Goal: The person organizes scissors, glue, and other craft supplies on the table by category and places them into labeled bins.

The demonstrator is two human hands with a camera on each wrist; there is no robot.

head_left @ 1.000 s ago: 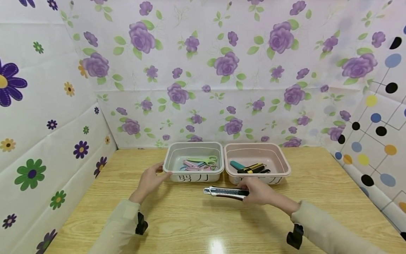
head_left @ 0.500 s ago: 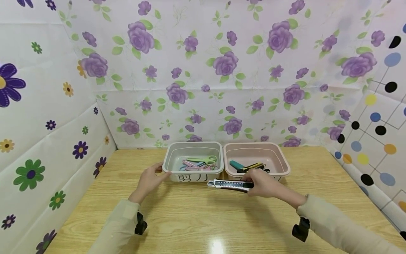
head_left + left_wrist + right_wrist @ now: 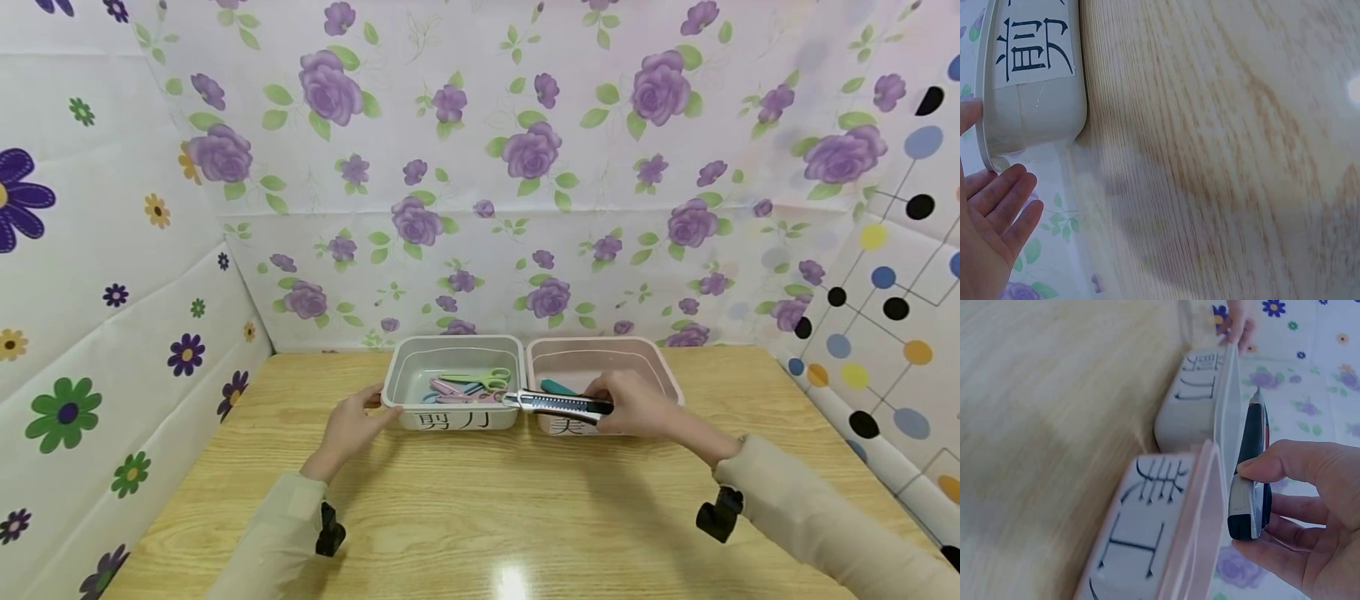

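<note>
My right hand [image 3: 636,404] pinches a white-and-black utility knife [image 3: 562,404] between thumb and fingers, above the front rim of the pink bin [image 3: 600,340]. The knife points left, its tip overlapping the near right corner of the grey bin [image 3: 457,339] in the head view. In the right wrist view the knife [image 3: 1251,434] is held clear of both rims. My left hand [image 3: 351,429] touches the grey bin's near left corner, thumb at the rim and fingers fairly straight beside it. Several scissors [image 3: 472,382] lie in the grey bin. A teal tool [image 3: 557,387] shows in the pink bin; my right hand hides the others.
The two labelled bins stand side by side on a wood-grain table [image 3: 435,517]. Close behind them rises a floral cloth wall [image 3: 480,275], with patterned cloth at left and right.
My right hand has lifted the utility knife from in front of the pink bin, up and slightly right, to above its front rim. My left hand stays at the grey bin.
</note>
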